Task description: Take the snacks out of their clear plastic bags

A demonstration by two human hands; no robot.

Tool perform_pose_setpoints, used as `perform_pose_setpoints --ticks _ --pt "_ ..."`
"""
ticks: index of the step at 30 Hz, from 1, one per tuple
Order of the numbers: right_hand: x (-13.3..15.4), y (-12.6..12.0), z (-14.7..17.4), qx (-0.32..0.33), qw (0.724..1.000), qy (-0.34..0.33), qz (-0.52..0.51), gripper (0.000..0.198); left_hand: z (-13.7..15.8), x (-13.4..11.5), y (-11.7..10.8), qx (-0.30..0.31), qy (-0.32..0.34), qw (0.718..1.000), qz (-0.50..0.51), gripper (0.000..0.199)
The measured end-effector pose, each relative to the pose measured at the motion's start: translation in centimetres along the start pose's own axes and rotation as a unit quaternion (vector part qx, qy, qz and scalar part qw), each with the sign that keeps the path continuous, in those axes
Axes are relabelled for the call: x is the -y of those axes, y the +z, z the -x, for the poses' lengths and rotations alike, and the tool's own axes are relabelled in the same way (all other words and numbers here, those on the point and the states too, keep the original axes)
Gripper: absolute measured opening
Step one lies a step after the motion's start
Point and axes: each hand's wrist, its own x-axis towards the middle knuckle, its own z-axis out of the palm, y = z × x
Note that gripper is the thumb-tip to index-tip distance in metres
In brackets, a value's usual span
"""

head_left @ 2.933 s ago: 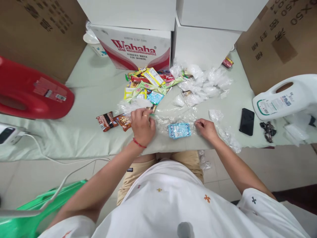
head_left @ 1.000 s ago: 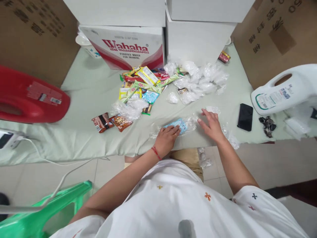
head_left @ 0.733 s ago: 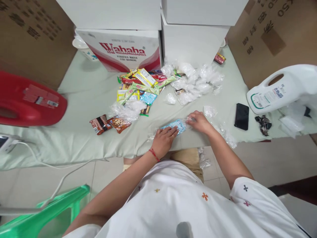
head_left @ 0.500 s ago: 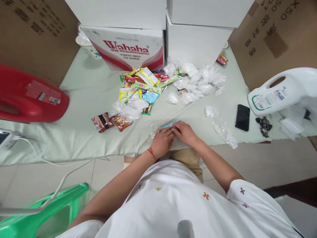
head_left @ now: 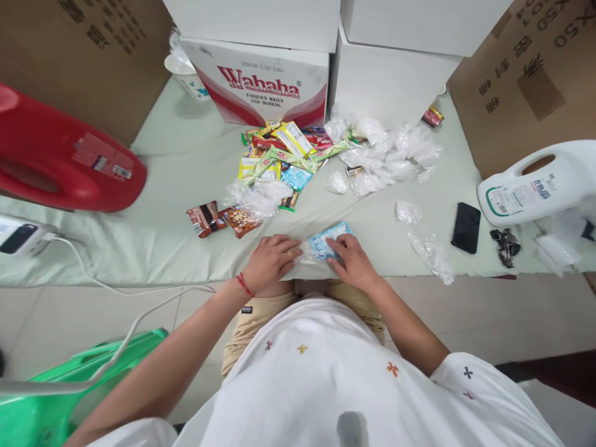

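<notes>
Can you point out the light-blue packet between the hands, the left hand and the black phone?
Light-blue packet [head_left: 321, 244]: head view, on its printed face.
Left hand [head_left: 269, 261]: head view, on the back of the hand.
Black phone [head_left: 466, 228]: head view, mid-face.

At the near edge of the table [head_left: 162, 139], the packet [head_left: 321, 242] lies between the left hand [head_left: 270, 262] and the right hand [head_left: 351, 261], whose fingers rest on it. The left hand is beside the plastic [head_left: 305, 253] at the packet's left end. Farther left lie 2 packs [head_left: 205, 219], with 1 bag [head_left: 261, 198] at their far right. Beyond is the snack pile [head_left: 293, 139], before the carton [head_left: 265, 93]; to its right, the bag pile [head_left: 393, 155] lies before the box [head_left: 391, 87]. The cup [head_left: 189, 82] stands left of the carton. On the right, the phone [head_left: 466, 228] lies left of 1 jug [head_left: 535, 189]. On the left, the other jug [head_left: 69, 158] lies beyond the charger [head_left: 21, 236].
</notes>
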Motion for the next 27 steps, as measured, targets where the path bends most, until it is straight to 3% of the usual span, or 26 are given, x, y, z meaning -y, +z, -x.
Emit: perform_pose_setpoints --ticks 4,7,10,13,15,17,20,22,24,27 --pt "0.3 -0.1 0.2 0.017 1.000 0.002 0.016 0.056 -2.8 -1.3 -1.9 -0.004 0.092 0.996 0.011 0.032" --pt "0.4 -0.3 0.3 0.031 0.998 0.002 0.056 0.052 -7.2 -3.1 -2.5 0.017 0.138 0.990 0.004 0.028" --pt "-0.1 -0.6 0.6 0.040 0.996 0.007 0.078 0.040 -12.3 -4.0 -1.2 0.081 0.111 0.990 0.031 0.021" --pt "-1.2 -1.0 1.4 0.043 0.998 -0.009 0.055 0.047 -15.4 -3.7 0.9 0.123 0.027 0.987 0.103 0.023" --pt "-2.0 -1.4 1.9 0.050 0.998 -0.030 0.028 0.056 -15.9 -3.4 1.9 0.110 -0.031 0.986 0.118 0.028" --pt "-2.6 -2.0 2.2 0.051 0.998 -0.045 -0.011 0.052 -15.5 -3.3 2.3 0.084 -0.091 0.988 0.095 0.040" --pt "-2.7 -3.1 1.9 -0.041 0.998 -0.013 -0.053 0.037 -14.5 -3.7 2.2 0.084 -0.152 0.983 0.051 0.059" --pt "-2.5 -3.5 1.3 -0.102 0.994 -0.011 -0.030 0.038 -14.1 -4.0 2.2 0.098 -0.162 0.981 0.040 0.057" --pt "-2.4 -3.5 0.6 -0.073 0.995 -0.063 0.018 0.044 -14.0 -3.9 2.4 0.101 -0.164 0.980 0.044 0.050" --pt "-3.1 -2.8 0.0 0.034 0.989 -0.126 0.067 0.056 -13.9 -2.8 2.9 0.081 -0.183 0.975 0.096 0.050"
